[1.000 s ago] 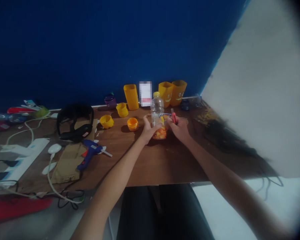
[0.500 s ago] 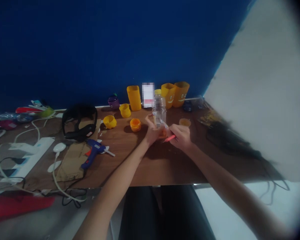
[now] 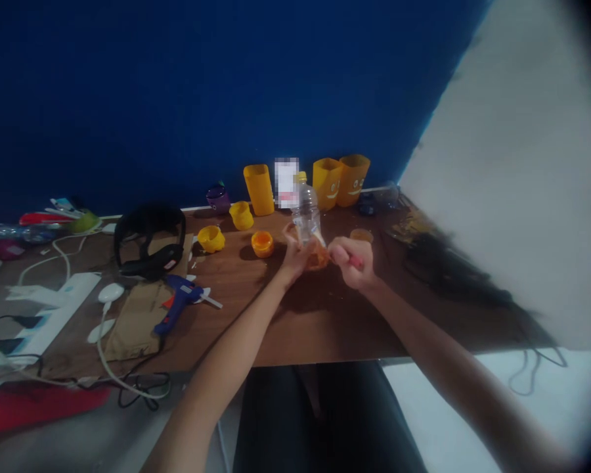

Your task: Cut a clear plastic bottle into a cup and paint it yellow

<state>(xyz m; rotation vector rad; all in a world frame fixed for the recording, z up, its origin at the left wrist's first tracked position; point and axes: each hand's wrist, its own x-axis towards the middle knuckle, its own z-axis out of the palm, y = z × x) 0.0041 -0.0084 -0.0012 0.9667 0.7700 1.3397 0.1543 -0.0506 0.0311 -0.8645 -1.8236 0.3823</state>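
Note:
A clear plastic bottle [image 3: 305, 211] with a yellow cap stands tilted a little above the wooden desk [image 3: 300, 315]; its lower part is painted orange. My left hand [image 3: 295, 253] grips the bottle near its base. My right hand [image 3: 350, 261] is closed on a thin red tool [image 3: 355, 261], whose tip touches the orange part of the bottle. An open jar of orange paint [image 3: 262, 244] sits just left of my left hand. A second small jar [image 3: 361, 235] sits behind my right hand.
Yellow painted cups [image 3: 259, 189] and two with smiling faces [image 3: 339, 180] line the blue wall. A blue glue gun [image 3: 177, 299], cardboard, black headphones [image 3: 148, 240], a white power strip [image 3: 49, 312] and cables lie to the left. Dark clutter [image 3: 443, 269] lies right.
My right hand rose from below the bottle's base and turned, bringing the red tool against the orange part. The bottle shifted slightly left and tilted.

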